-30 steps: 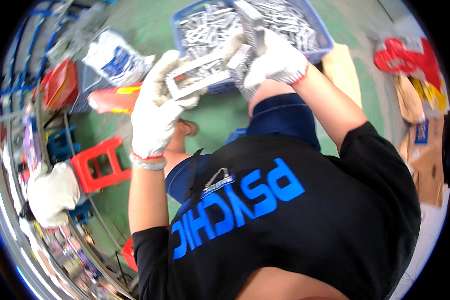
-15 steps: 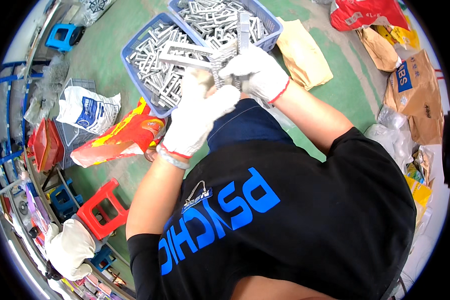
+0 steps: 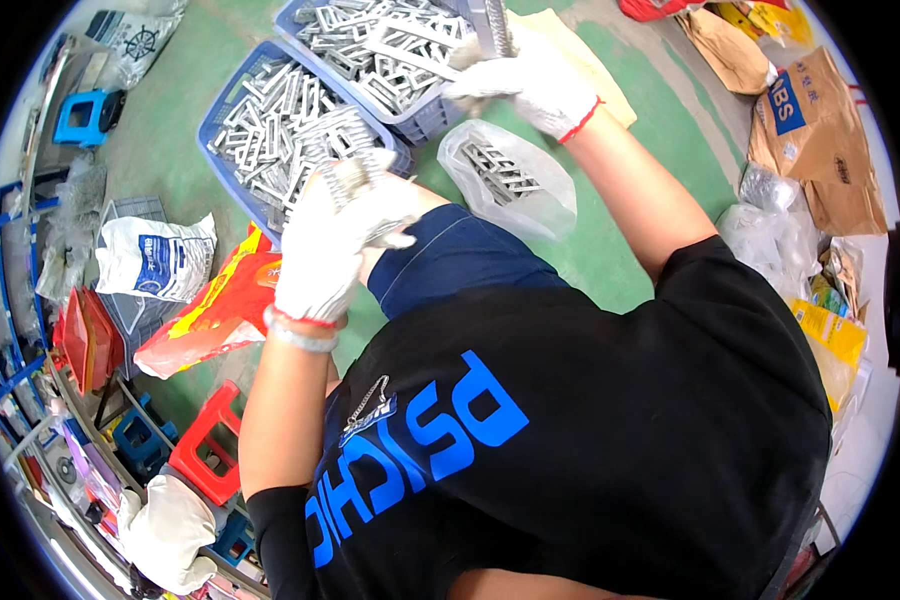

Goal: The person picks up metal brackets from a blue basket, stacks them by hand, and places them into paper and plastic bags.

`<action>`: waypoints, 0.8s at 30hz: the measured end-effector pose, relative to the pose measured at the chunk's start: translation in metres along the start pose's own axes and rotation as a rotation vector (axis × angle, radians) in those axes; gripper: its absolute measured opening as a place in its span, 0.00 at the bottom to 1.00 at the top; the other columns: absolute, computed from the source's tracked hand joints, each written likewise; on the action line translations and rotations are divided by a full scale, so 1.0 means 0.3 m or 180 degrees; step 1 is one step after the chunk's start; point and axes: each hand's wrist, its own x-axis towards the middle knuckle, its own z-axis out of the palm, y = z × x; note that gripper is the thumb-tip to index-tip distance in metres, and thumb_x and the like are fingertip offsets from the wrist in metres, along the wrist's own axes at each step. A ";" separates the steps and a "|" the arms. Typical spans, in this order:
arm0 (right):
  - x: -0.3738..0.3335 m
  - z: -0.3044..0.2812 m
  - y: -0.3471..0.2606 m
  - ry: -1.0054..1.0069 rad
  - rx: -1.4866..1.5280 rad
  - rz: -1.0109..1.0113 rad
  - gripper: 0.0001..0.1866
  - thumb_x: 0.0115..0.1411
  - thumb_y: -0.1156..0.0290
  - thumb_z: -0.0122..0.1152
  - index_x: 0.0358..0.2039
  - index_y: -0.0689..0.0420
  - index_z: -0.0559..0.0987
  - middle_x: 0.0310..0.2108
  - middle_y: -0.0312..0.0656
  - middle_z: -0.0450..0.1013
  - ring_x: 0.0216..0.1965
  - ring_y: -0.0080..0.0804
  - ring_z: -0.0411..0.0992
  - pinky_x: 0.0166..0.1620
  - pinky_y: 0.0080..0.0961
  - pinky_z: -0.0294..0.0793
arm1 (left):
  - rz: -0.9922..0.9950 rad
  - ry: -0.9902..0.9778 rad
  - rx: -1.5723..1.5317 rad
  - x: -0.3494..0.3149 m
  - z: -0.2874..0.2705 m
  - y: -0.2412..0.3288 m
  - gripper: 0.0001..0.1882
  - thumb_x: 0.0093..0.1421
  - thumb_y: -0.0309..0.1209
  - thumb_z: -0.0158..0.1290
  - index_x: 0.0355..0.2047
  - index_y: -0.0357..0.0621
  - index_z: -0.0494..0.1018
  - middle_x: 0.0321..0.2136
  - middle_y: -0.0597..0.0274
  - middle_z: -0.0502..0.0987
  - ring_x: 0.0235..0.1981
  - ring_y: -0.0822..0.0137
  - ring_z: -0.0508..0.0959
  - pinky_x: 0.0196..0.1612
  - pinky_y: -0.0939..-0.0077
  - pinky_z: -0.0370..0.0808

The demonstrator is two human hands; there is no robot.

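Observation:
My left hand (image 3: 335,240), in a white knitted glove, is over the near edge of the left blue basket (image 3: 232,185). Its fingers are curled, and a ridged grey bunch of frames (image 3: 344,180) shows at them, partly hidden and blurred. Further right and away, my gloved right hand (image 3: 530,90) grips an upright grey rectangular frame (image 3: 490,30). Another long grey frame (image 3: 410,62) slants beside its fingers; whether it is held I cannot tell. Heaps of similar frames fill the left basket and the right blue basket (image 3: 425,122).
An open clear plastic bag (image 3: 545,205) with several grey frames stands on the green floor. A tan paper sheet or bag (image 3: 575,60) lies beyond my right hand. To the left are a red-yellow bag (image 3: 220,320), a white sack (image 3: 160,258) and a red stool (image 3: 205,445).
My hands have parted: the left has drawn back toward the left basket, the right stays out at the right basket. The clear bag of frames has come into view between them.

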 end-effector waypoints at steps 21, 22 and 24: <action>-0.182 -0.158 0.643 0.0004 -0.3683 0.2227 0.30 0.37 0.63 0.73 0.44 0.59 0.80 0.34 0.50 0.80 0.31 0.44 0.79 0.40 0.32 0.77 | -0.0102 0.0605 -0.0580 -0.119 -0.166 0.015 0.23 0.60 0.27 0.56 0.54 0.35 0.68 0.36 0.56 0.79 0.34 0.65 0.82 0.33 0.77 0.78; -0.188 -0.141 0.604 0.0184 -0.3472 0.2256 0.31 0.36 0.65 0.73 0.45 0.58 0.79 0.31 0.48 0.79 0.29 0.42 0.78 0.39 0.30 0.77 | -0.0069 0.0661 -0.0656 -0.126 -0.163 0.010 0.22 0.60 0.27 0.56 0.54 0.35 0.68 0.36 0.56 0.79 0.34 0.65 0.82 0.33 0.77 0.78; -0.163 -0.103 0.510 0.0151 -0.2982 0.2434 0.31 0.36 0.68 0.73 0.45 0.58 0.78 0.28 0.45 0.78 0.28 0.35 0.76 0.37 0.26 0.76 | -0.0027 0.0718 -0.0779 -0.142 -0.160 0.006 0.22 0.59 0.25 0.56 0.54 0.35 0.68 0.37 0.55 0.80 0.35 0.65 0.82 0.35 0.76 0.79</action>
